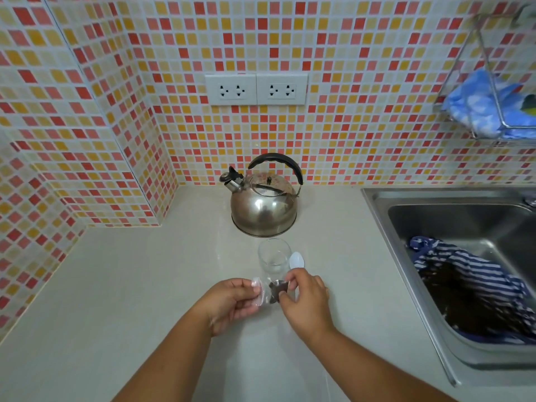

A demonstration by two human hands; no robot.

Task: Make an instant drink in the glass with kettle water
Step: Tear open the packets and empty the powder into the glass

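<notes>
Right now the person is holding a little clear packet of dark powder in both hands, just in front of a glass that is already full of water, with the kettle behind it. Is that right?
Not quite. In the head view the glass looks empty, not full. The rest holds: the left hand and right hand both pinch the clear packet of dark powder, and the kettle stands behind the glass.

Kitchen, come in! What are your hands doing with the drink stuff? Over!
Both hands, left and right, pinching a small clear packet of dark powder. Glass empty, kettle behind it. Nothing in the way.
</notes>
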